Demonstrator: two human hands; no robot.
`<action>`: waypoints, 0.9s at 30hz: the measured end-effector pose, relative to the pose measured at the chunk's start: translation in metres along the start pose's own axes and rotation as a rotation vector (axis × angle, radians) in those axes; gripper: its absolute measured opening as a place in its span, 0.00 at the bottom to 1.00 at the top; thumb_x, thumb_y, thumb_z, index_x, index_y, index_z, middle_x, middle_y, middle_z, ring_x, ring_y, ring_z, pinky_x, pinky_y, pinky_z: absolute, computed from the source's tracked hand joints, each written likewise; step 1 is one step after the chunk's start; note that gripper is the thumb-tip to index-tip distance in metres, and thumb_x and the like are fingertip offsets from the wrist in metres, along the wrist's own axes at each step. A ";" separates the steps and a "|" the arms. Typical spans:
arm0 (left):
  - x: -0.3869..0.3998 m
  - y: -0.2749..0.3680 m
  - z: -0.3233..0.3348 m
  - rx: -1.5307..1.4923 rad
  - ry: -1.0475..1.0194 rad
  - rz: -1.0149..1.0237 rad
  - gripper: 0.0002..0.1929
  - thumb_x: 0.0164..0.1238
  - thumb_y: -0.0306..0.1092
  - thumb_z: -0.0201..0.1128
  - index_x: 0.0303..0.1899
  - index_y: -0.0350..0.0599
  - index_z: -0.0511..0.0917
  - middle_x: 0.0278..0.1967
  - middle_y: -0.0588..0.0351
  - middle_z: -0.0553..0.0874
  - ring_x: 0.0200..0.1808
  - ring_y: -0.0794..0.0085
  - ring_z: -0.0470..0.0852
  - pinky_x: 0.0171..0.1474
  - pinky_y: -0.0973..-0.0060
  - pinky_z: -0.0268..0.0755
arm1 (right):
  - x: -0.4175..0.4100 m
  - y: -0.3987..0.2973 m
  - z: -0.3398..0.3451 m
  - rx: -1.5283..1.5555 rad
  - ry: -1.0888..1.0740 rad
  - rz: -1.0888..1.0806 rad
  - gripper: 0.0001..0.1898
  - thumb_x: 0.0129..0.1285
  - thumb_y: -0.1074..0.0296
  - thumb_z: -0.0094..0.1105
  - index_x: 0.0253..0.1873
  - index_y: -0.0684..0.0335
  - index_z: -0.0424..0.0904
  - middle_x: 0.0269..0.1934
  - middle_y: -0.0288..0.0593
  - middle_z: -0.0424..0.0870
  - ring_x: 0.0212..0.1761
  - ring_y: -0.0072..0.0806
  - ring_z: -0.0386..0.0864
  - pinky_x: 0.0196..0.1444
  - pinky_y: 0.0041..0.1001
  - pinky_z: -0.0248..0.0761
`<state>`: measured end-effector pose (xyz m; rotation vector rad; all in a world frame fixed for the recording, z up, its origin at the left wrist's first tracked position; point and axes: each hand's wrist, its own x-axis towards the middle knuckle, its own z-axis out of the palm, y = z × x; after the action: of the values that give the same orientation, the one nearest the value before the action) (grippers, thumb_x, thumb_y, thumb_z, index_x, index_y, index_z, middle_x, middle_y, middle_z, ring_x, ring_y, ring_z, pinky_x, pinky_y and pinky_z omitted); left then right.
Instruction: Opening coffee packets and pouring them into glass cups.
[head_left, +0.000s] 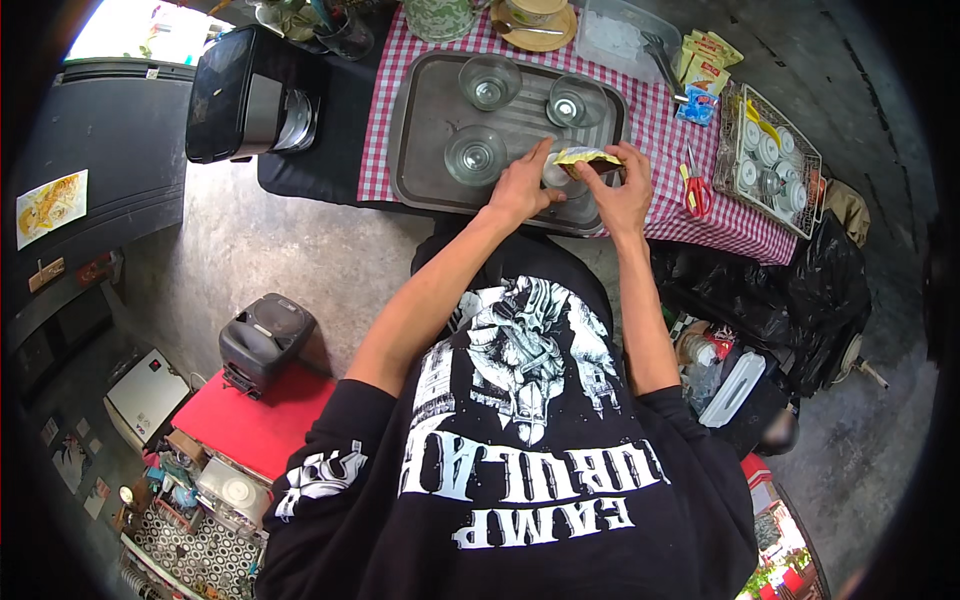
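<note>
My right hand (624, 196) grips a torn-topped yellow sachet (589, 159), tilted over a clear glass bowl or cup (555, 176) at the tray's near right. Beside that glass, my left hand (525, 184) has its fingers spread around its left side; whether they press on it is hard to tell. Three more clear glass cups stand on the grey-brown tray (399, 142): one at the near left (475, 155), one at the back left (490, 84) and one at the back right (576, 102).
Right of the tray lie red-handled scissors (697, 191), yellow sachets (705, 75), a blue packet (697, 105) and a wire basket (810, 172) of jars. Behind are a plastic tub (630, 15) with tongs (664, 67) and a wooden saucer (536, 37). A black appliance (225, 97) stands left.
</note>
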<state>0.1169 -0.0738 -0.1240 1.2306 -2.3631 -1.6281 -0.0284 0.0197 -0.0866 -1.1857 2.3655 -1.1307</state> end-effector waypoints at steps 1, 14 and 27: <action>0.000 -0.001 0.001 0.000 0.000 0.000 0.51 0.48 0.41 0.78 0.74 0.45 0.56 0.70 0.45 0.69 0.64 0.45 0.74 0.65 0.56 0.70 | 0.001 0.000 0.000 0.007 -0.004 0.002 0.27 0.49 0.56 0.80 0.50 0.66 0.81 0.58 0.54 0.74 0.60 0.45 0.76 0.59 0.36 0.73; 0.002 -0.005 0.005 0.003 0.036 0.035 0.51 0.48 0.37 0.78 0.74 0.45 0.56 0.69 0.44 0.70 0.63 0.45 0.75 0.65 0.57 0.71 | 0.005 -0.014 0.002 -0.094 -0.084 -0.163 0.27 0.48 0.61 0.79 0.51 0.66 0.79 0.60 0.56 0.70 0.56 0.48 0.77 0.56 0.38 0.74; 0.000 -0.004 0.004 0.027 0.042 0.042 0.51 0.48 0.37 0.78 0.74 0.45 0.56 0.69 0.44 0.70 0.64 0.45 0.75 0.65 0.57 0.71 | 0.007 -0.011 0.000 -0.091 -0.090 -0.189 0.26 0.48 0.61 0.79 0.50 0.66 0.80 0.58 0.54 0.73 0.54 0.45 0.79 0.55 0.37 0.75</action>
<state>0.1174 -0.0717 -0.1286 1.1986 -2.3764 -1.5481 -0.0268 0.0100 -0.0780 -1.4850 2.2983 -1.0107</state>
